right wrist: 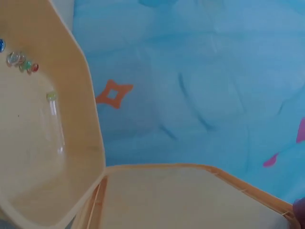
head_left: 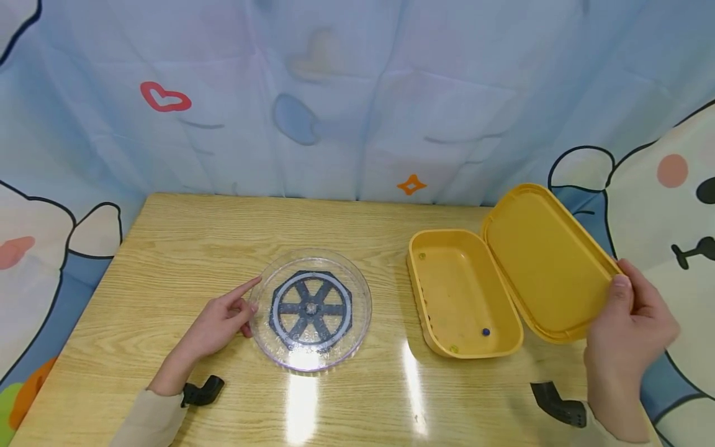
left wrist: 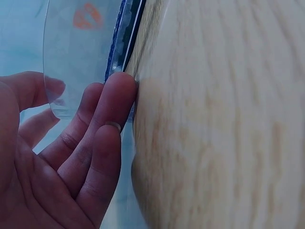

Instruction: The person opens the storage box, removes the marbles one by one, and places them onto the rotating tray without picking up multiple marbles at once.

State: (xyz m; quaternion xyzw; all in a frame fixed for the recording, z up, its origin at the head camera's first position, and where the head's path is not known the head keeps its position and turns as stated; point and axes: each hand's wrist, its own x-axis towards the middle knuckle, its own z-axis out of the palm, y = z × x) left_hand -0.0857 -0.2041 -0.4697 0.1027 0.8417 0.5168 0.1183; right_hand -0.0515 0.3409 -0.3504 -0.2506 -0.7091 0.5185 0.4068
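My left hand [head_left: 220, 320] is at the left rim of a clear round tray [head_left: 362, 323] with a dark six-spoked wheel shape at its middle. Its index finger reaches along the rim, with the thumb tip just over the edge. In the left wrist view, lightly bent fingers [left wrist: 112, 102] lie against the tray's side, close above the wood. My right hand [head_left: 631, 323] pinches the outer edge of a yellow lid [head_left: 550, 261], thumb on top. The lid stands tilted against the right side of a yellow plastic box [head_left: 460, 285], its inner edge along the box rim.
Inside the box are a small blue bead [head_left: 486, 332] and yellowish beads [head_left: 454, 349]; the right wrist view shows several glassy ones [right wrist: 28, 67] near its wall. The wooden table [head_left: 184, 248] ends at a patterned blue curtain [head_left: 346, 136].
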